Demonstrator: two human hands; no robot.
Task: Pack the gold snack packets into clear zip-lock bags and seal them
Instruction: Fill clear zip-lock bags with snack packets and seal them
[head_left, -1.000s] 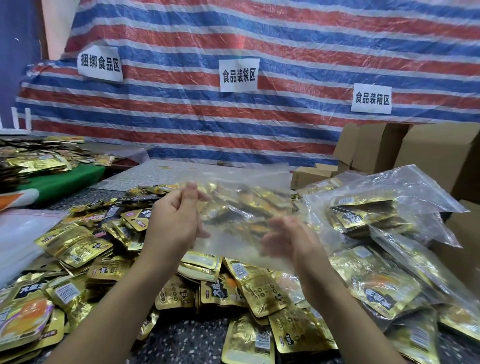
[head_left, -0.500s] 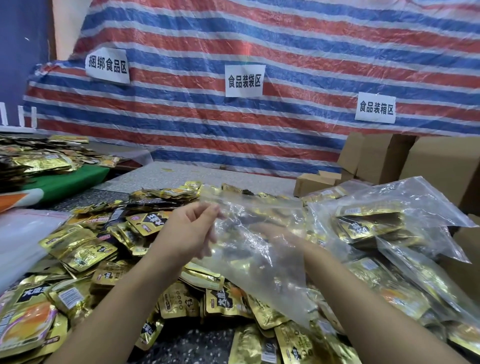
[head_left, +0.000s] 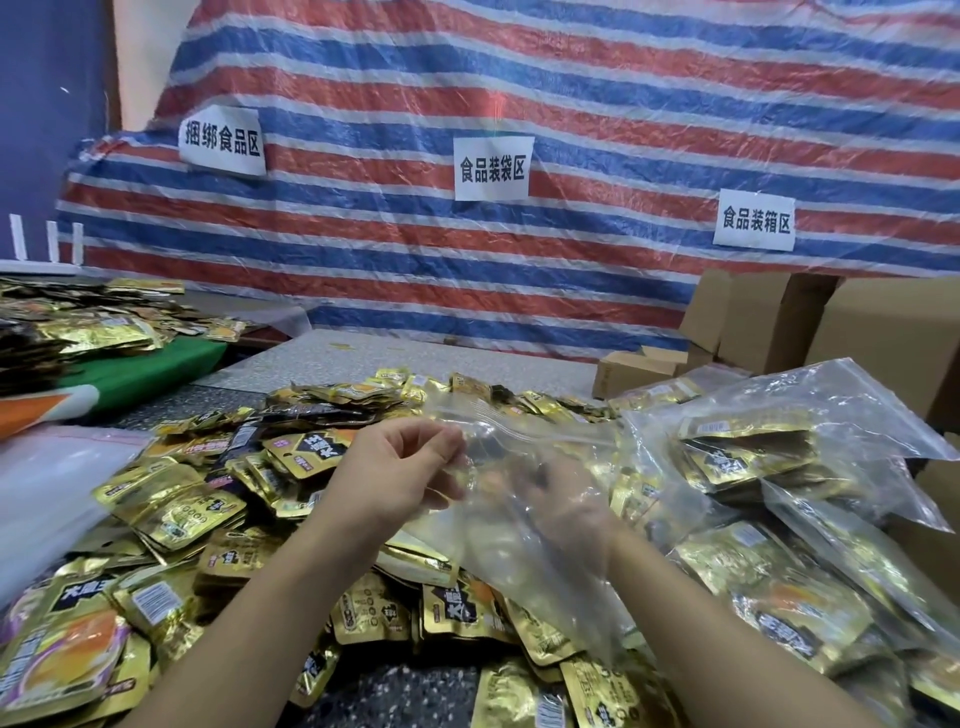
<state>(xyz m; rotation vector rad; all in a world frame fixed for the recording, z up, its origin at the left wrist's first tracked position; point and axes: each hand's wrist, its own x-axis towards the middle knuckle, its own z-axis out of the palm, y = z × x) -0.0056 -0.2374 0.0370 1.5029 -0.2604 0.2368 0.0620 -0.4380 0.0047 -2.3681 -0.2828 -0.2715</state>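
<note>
An empty clear zip-lock bag (head_left: 524, 551) hangs above the pile of loose gold snack packets (head_left: 197, 514). My left hand (head_left: 395, 473) pinches the bag's zip edge at its left corner. My right hand (head_left: 566, 499) is inside the bag, seen blurred through the plastic, with its fingers spread against the film. Nothing gold lies in this bag. Filled zip-lock bags (head_left: 769, 452) of gold packets are heaped to the right.
Brown cardboard boxes (head_left: 883, 338) stand at the back right. A stack of flat clear bags (head_left: 47, 493) lies at the left, beyond it a green-covered table (head_left: 135, 369) with more packets. A striped tarp (head_left: 519, 260) with paper signs closes the back.
The bag has dropped from being held up flat between both hands. My right hand has slipped inside it, while my left hand keeps hold of the zip edge.
</note>
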